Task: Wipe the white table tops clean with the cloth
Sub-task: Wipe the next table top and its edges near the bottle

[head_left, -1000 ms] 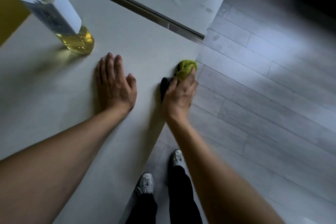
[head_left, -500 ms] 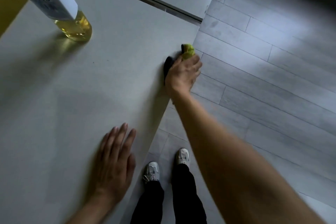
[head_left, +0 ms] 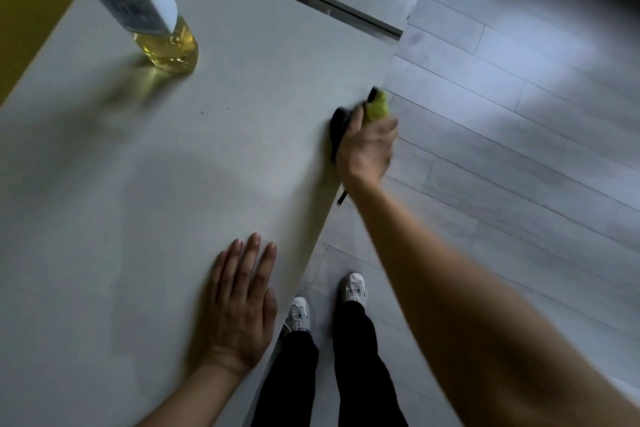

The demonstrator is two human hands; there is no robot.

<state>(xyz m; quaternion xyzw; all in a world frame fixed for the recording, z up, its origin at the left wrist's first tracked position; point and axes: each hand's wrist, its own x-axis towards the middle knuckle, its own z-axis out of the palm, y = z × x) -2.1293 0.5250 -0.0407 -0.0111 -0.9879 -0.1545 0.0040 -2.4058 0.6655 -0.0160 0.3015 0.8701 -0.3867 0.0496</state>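
A white table top (head_left: pixel 145 204) is seen over a grey plank floor (head_left: pixel 519 163). Near its front edge the left hand (head_left: pixel 239 305) is laid flat, holding nothing. Farther along the right edge, the cloth (head_left: pixel 377 107) is gripped in the right hand (head_left: pixel 367 146). A bottle (head_left: pixel 145 7) is stood near the far left edge.

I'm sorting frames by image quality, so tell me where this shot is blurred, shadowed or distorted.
Head view: the right hand and the cloth it grips are motion-blurred at the table edge; the left hand, flat on the white table top, is sharper. Soft shadows cross the table, and the bottle casts a yellowish one. The corners darken, and the wide lens makes the bottle lean.
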